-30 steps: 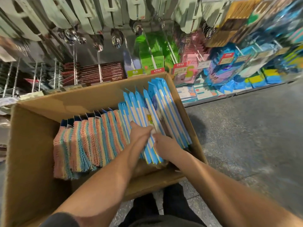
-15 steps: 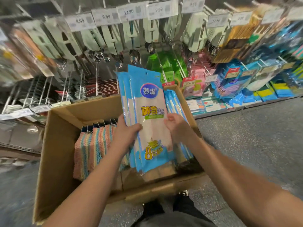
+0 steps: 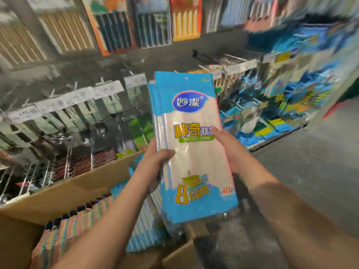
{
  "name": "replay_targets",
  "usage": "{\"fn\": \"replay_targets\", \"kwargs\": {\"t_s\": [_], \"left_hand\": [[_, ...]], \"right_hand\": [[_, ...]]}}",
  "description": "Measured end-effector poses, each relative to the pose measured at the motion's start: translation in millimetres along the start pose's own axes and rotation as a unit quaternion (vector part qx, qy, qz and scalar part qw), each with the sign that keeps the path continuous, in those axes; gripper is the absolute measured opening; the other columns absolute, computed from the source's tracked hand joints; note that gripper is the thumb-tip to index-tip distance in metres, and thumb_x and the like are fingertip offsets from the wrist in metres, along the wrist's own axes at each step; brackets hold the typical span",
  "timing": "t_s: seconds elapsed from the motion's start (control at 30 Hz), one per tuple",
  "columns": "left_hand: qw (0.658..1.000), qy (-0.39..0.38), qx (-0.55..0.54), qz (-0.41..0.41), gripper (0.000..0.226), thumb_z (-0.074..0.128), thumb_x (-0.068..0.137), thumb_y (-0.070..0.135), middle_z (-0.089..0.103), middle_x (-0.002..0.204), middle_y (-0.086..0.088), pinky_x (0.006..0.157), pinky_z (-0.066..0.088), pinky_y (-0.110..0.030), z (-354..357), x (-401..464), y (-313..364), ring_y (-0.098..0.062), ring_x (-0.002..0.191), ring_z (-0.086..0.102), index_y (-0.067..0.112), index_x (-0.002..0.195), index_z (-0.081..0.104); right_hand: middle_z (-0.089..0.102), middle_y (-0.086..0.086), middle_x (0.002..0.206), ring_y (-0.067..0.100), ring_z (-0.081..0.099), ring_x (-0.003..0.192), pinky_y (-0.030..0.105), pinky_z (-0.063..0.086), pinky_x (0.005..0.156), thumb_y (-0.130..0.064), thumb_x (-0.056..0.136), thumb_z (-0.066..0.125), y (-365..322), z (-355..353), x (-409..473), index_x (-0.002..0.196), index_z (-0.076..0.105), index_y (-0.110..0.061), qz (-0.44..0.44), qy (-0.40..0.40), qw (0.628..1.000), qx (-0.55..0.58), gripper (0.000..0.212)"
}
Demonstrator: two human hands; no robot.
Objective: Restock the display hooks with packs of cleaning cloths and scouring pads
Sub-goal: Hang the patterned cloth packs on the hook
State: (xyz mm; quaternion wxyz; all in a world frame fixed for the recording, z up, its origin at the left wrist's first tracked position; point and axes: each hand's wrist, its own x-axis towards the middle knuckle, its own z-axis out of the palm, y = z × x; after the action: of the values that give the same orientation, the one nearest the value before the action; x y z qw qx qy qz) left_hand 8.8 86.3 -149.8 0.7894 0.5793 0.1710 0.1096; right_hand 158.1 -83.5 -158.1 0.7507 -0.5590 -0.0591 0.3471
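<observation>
Above cardboard box (image 3: pixel 58 193): both hands grasp cloth packs (image 3: pixel 191 152), left hand (image 3: pixel 155 162) thumb across front, right hand (image 3: pixel 227 150) fingers wrapping edge. None hung yet; box mostly full.

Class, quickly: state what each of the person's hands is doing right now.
Left hand: grips the blue cloth packs by their left edge.
Right hand: holds the same packs at their right edge.

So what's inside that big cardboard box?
The cardboard box holds a row of striped pink-and-teal scouring pads and upright blue-and-white packs. The arms and the held stack of blue packs cover the rest; the bottom is hidden.
</observation>
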Motion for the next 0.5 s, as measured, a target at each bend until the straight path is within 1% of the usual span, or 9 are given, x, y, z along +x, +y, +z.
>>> {"fn": "replay_targets", "kwargs": {"t_s": [0.1,0.13,0.17,0.23,0.27,0.33,0.37,0.43,0.5], "left_hand": [[0.998,-0.062,0.026,-0.007,0.061,0.057,0.064,0.006,0.076,0.088,0.001,0.062,0.055,-0.023,90.1,28.1,-17.4,-0.012,0.075,0.071,0.012,0.124,0.054],[0.996,-0.074,0.038,-0.008,0.062,0.058,0.063,0.006,0.076,0.085,0.002,0.06,0.054,-0.02,121.4,38.5,-25.0,-0.009,0.072,0.071,0.01,0.125,0.053],[0.995,-0.089,0.046,-0.012,0.064,0.06,0.063,0.006,0.076,0.088,0.0,0.06,0.054,-0.019,152.9,48.0,-32.2,-0.009,0.073,0.072,0.009,0.127,0.052],[0.989,-0.136,0.046,-0.032,0.065,0.067,0.068,0.009,0.076,0.104,-0.005,0.07,0.056,-0.023,222.6,66.9,-47.4,-0.015,0.088,0.074,0.01,0.131,0.052],[0.987,-0.15,0.044,-0.039,0.061,0.071,0.069,0.015,0.077,0.106,-0.003,0.073,0.056,-0.025,254.3,76.9,-54.7,-0.014,0.091,0.074,0.012,0.127,0.055],[0.985,-0.157,0.043,-0.059,0.056,0.077,0.065,0.036,0.078,0.099,0.003,0.073,0.053,-0.026,317.2,100.8,-64.1,-0.007,0.085,0.072,0.014,0.115,0.062],[0.981,-0.175,0.05,-0.071,0.06,0.075,0.07,0.047,0.077,0.107,0.001,0.073,0.054,-0.026,348.0,113.8,-65.3,-0.008,0.089,0.071,0.015,0.119,0.064],[0.97,-0.218,0.067,-0.078,0.07,0.068,0.08,0.059,0.068,0.131,-0.006,0.077,0.058,-0.028,402.5,141.7,-65.1,-0.018,0.108,0.068,0.017,0.135,0.06],[0.966,-0.242,0.063,-0.067,0.082,0.069,0.074,0.064,0.066,0.135,-0.009,0.092,0.056,-0.04,451.1,167.7,-60.5,-0.025,0.12,0.064,0.016,0.139,0.058]], "right_hand": [[0.075,0.004,0.108,0.021,0.074,0.091,0.035,0.059,0.069,-0.032,0.091,0.062,-33.8,-90.1,-21.1,0.13,0.058,-0.019,-0.045,0.028,0.999,0.004,0.041],[0.075,0.004,0.107,0.022,0.074,0.09,0.035,0.059,0.07,-0.029,0.095,0.06,-46.3,-121.6,-29.9,0.129,0.059,-0.018,-0.055,0.048,0.997,-0.002,0.035],[0.075,0.005,0.109,0.023,0.073,0.093,0.036,0.059,0.073,-0.029,0.096,0.059,-58.1,-156.4,-35.9,0.13,0.059,-0.018,-0.067,0.063,0.996,-0.008,0.035],[0.073,0.007,0.115,0.026,0.072,0.099,0.039,0.058,0.079,-0.029,0.093,0.062,-85.3,-223.6,-50.9,0.133,0.057,-0.018,-0.09,0.083,0.993,-0.004,0.042],[0.073,0.006,0.115,0.024,0.072,0.097,0.037,0.059,0.078,-0.027,0.092,0.061,-98.2,-254.4,-58.9,0.133,0.057,-0.018,-0.097,0.098,0.99,0.006,0.042],[0.072,0.007,0.118,0.022,0.072,0.098,0.036,0.06,0.077,-0.024,0.095,0.059,-124.3,-319.0,-75.4,0.132,0.057,-0.018,-0.107,0.12,0.987,0.022,0.038],[0.069,0.009,0.123,0.025,0.07,0.104,0.04,0.059,0.083,-0.026,0.095,0.06,-137.6,-349.1,-82.6,0.135,0.055,-0.017,-0.11,0.124,0.986,0.024,0.041],[0.063,0.015,0.133,0.034,0.064,0.117,0.052,0.052,0.097,-0.035,0.087,0.071,-166.6,-396.4,-94.8,0.142,0.05,-0.017,-0.123,0.13,0.984,0.021,0.061],[0.061,0.015,0.135,0.036,0.061,0.121,0.055,0.047,0.102,-0.043,0.074,0.082,-197.0,-433.5,-100.4,0.144,0.048,-0.019,-0.146,0.131,0.98,0.021,0.081]]}}
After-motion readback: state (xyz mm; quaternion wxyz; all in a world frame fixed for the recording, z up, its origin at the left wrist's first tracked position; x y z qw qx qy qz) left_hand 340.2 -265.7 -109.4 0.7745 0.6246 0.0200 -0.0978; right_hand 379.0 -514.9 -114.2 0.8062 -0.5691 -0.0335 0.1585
